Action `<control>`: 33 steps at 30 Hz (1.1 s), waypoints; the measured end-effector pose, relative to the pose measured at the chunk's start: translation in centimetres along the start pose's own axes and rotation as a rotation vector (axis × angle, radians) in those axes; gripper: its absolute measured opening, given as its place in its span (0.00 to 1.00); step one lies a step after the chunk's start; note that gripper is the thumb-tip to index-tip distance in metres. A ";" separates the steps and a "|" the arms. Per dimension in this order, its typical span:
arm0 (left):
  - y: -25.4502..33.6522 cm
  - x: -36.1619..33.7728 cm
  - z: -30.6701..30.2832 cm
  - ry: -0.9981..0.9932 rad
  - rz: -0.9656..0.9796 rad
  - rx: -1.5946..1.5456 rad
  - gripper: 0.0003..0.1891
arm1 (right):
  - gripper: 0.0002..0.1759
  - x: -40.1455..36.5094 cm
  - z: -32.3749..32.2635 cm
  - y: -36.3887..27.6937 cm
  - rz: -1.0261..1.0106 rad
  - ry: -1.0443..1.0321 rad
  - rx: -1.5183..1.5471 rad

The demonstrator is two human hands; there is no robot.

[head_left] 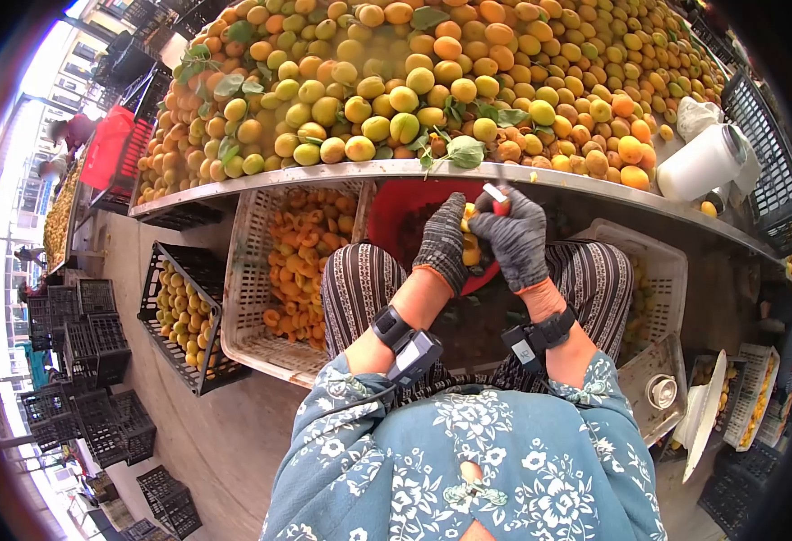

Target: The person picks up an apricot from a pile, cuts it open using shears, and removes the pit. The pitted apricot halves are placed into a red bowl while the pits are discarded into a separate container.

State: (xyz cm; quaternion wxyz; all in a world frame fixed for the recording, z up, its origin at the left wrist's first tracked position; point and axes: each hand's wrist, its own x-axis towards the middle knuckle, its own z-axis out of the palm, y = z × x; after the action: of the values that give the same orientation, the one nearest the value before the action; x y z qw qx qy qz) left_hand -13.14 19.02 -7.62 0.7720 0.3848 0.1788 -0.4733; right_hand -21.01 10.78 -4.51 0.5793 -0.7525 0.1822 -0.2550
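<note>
Both my hands wear dark grey knitted gloves and meet in front of the table edge. An opened yellow-orange apricot (471, 245) is held in my left hand (443, 242), its fingers closed round it. My right hand (513, 236) is closed on a small knife (497, 200) with a red and white handle; its blade is mostly hidden. A red basin (396, 200) with dark contents lies beneath my hands. To the left, a white crate (234, 298) holds many apricot halves (301, 257).
Whole apricots (405, 99) with some leaves are heaped on the metal-edged table (324, 175). A black crate (207, 302) of apricots stands at left, a pale crate (662, 248) at right. A white container (703, 162) lies on the table's right end. Black crates (98, 347) are stacked far left.
</note>
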 end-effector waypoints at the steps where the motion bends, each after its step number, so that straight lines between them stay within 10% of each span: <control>1: 0.4 -0.1 -0.3 0.000 0.001 0.002 0.18 | 0.06 0.2 -0.4 -0.4 0.205 0.048 0.344; 6: 1.8 -1.0 -0.5 -0.233 -0.041 0.052 0.21 | 0.08 0.6 -1.4 0.5 0.404 0.218 0.805; 14: 2.1 -1.4 0.3 -0.003 0.215 0.104 0.19 | 0.13 -0.3 -1.2 -0.2 -0.159 0.115 -0.206; 24: 1.2 1.3 -1.8 0.033 0.023 0.312 0.17 | 0.06 0.4 -0.6 0.9 -0.456 -0.027 -0.438; 26: 0.4 2.8 -3.1 -0.009 0.017 0.283 0.13 | 0.05 0.6 -1.0 1.0 -0.372 -0.108 -0.499; 28: -0.8 4.9 -4.9 -0.252 0.702 0.807 0.14 | 0.06 0.4 -1.0 -0.1 -0.303 -0.098 -0.440; 33: 1.7 -0.5 -0.3 0.019 0.270 0.312 0.16 | 0.06 0.2 -2.0 1.4 0.119 0.003 0.061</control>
State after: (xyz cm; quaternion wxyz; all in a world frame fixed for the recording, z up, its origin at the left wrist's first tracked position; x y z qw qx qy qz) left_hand -11.84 19.99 -6.82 0.7578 0.5243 0.0575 -0.3841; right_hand -22.01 8.73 -5.44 0.6158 -0.7220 0.2197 -0.2264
